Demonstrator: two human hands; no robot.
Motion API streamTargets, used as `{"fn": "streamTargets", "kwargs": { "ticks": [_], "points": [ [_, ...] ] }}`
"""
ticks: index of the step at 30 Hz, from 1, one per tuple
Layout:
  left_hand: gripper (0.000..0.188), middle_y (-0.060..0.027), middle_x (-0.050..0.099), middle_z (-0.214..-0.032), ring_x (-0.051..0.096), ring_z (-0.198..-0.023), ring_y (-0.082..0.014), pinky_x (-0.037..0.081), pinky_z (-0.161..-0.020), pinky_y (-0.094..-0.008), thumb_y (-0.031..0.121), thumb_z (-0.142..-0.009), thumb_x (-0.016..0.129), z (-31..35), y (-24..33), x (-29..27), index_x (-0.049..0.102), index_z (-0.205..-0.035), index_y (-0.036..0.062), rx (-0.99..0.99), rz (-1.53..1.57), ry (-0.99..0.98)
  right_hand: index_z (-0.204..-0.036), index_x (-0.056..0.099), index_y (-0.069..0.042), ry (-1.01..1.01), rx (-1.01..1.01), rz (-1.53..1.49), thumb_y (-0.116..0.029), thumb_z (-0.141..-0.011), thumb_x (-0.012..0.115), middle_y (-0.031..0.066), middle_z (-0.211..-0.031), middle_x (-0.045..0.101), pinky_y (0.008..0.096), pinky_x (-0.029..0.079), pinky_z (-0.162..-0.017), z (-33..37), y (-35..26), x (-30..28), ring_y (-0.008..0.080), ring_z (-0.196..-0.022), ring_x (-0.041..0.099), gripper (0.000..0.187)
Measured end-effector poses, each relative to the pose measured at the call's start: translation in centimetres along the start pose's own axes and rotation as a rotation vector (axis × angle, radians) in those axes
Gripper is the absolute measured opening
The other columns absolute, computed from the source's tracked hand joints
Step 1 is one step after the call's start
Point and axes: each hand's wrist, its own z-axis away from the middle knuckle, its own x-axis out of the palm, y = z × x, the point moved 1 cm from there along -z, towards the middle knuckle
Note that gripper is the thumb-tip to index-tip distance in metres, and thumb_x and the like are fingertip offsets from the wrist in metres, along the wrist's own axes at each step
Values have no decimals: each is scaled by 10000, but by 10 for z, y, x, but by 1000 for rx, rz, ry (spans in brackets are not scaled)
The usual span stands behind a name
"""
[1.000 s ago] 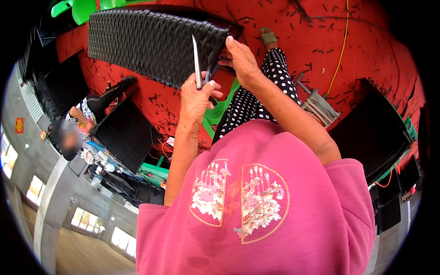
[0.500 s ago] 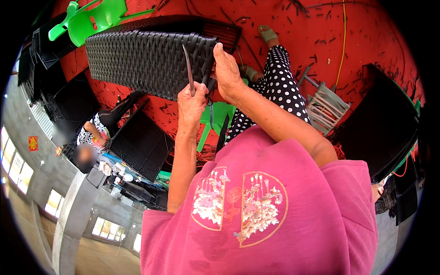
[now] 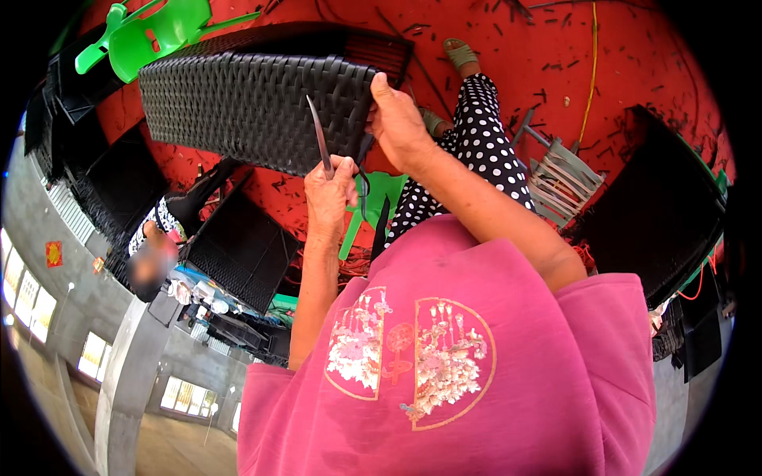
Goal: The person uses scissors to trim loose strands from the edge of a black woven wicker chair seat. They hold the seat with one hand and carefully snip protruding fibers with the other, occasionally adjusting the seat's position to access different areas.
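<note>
A long black woven furniture piece point(image 3: 238, 107), made of flat plaited strips, lies tilted in front of me. My left hand point(image 3: 329, 189) is closed round a slim, slightly curved metal tool with a pointed tip point(image 3: 319, 135); the tip rises in front of the weave near its right end. What lies inside that fist is hidden. My right hand point(image 3: 398, 123) grips the right end of the woven piece, thumb along the edge and fingers partly hidden behind it. A loose dark strip point(image 3: 365, 194) hangs beside my left hand.
A green plastic chair point(image 3: 155, 40) stands at the far left, and a green seat point(image 3: 379, 198) is below my hands. A grey slatted stool point(image 3: 565, 182) and a dark panel point(image 3: 651, 214) are to the right. Scraps litter the red floor point(image 3: 508, 47). Another person point(image 3: 163, 230) works at left.
My left hand and the pointed tool have shifted slightly down and left, away from the woven edge. My right hand keeps its grip on the end.
</note>
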Motion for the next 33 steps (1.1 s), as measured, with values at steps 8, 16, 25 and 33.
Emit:
{"fn": "streamTargets", "kwargs": {
  "ticks": [8, 16, 25, 33],
  "points": [
    [224, -125, 656, -666, 618, -491, -157, 358, -364, -193, 222, -891, 591, -8, 1, -12, 606, -821, 10, -144, 190, -122, -1121, 529, -5, -79, 86, -370, -480, -976, 295, 126, -980, 648, 369, 498, -798, -16, -21, -25, 228, -875, 627, 549],
    [229, -123, 632, -608, 598, -441, -173, 383, -349, -211, 210, -865, 616, -9, 4, -13, 613, -806, -12, -164, 195, -109, -968, 622, 3, 49, 63, 10, -495, -905, 478, 52, -837, 640, 300, 492, -713, -20, -38, -6, 144, -760, 610, 522],
    [234, -117, 616, -580, 574, -412, -176, 400, -350, -222, 205, -862, 620, -8, 4, -10, 614, -792, -18, -117, 191, -79, -916, 647, -25, 100, -17, 240, -276, -834, 642, -33, -711, 542, 231, 379, -566, -26, -35, -2, 57, -621, 448, 264],
    [226, -126, 604, -572, 560, -412, -182, 438, -379, -251, 183, -854, 635, -9, 0, -6, 606, -797, -33, -56, 197, -57, -1021, 639, -23, -9, -95, 195, -232, -892, 575, -17, -808, 606, 208, 443, -634, -22, -35, -9, 56, -709, 539, 253]
  ]
}}
